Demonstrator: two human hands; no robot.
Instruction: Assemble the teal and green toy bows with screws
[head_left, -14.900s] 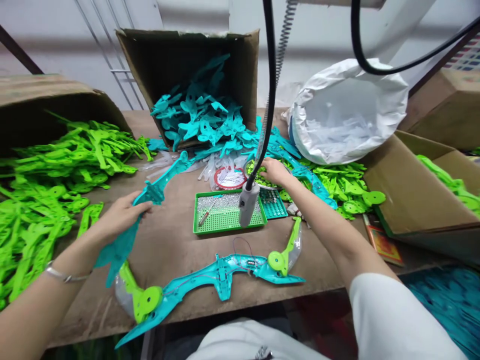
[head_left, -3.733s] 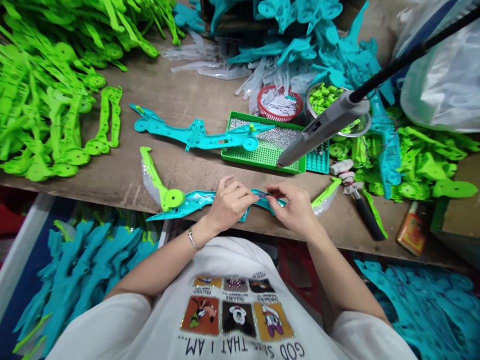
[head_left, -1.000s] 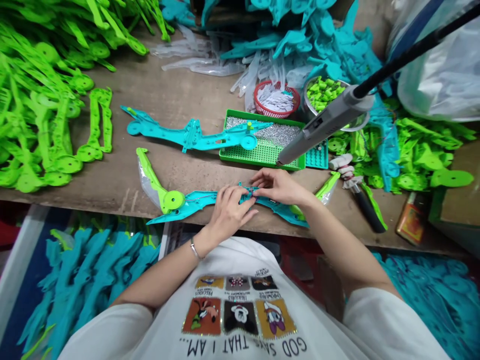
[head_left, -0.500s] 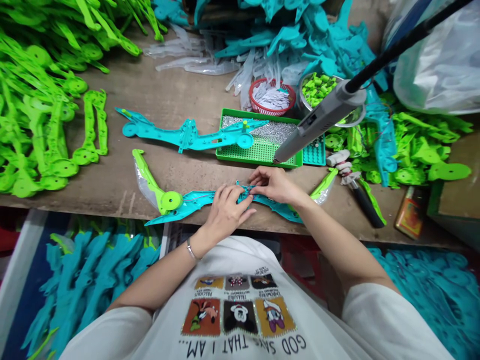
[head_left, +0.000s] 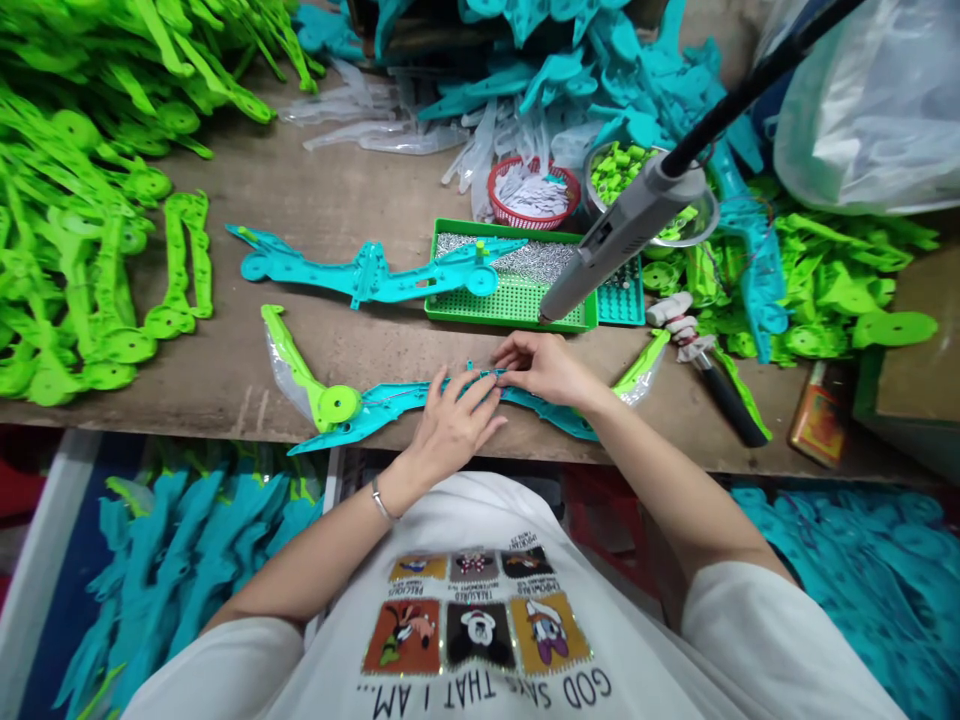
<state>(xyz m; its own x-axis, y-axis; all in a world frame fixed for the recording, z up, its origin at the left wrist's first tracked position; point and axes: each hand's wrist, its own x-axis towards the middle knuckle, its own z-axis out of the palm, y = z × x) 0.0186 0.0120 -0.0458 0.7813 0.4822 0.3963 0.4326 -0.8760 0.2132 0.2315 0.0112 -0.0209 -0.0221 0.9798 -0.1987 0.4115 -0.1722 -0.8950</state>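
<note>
Turquoise bow-shaped frame [head_left: 396, 402]: lay along the near edge of the tabletop [head_left: 337, 200], its middle under both hands. Left hand [head_left: 452, 424]: fingers slightly spread across the frame, touching it; whether they gripped it, could not tell. Right hand [head_left: 551, 368]: thumb and forefinger close together at the frame's middle, just beside the left fingertips; anything between them was hidden.

Next outward: a green limb [head_left: 300, 358] angled up from the frame's left end, a clear piece [head_left: 285, 375] along its outer side. Similar green limb [head_left: 641, 362] at the right, partly behind the forearm.

Beyond the hands: second turquoise frame [head_left: 307, 272], right end over a green tray [head_left: 517, 303] of small silver parts [head_left: 551, 258]. Grey tool [head_left: 604, 245] slanted above the tray on a black cable [head_left: 757, 85]. Behind: red basket [head_left: 529, 220] of white slips and a metal bowl [head_left: 701, 225] of small green pieces.

Farther out: green parts [head_left: 97, 230] heaped at left; black-handled tool [head_left: 733, 402] and orange box [head_left: 819, 418] at right.
</note>
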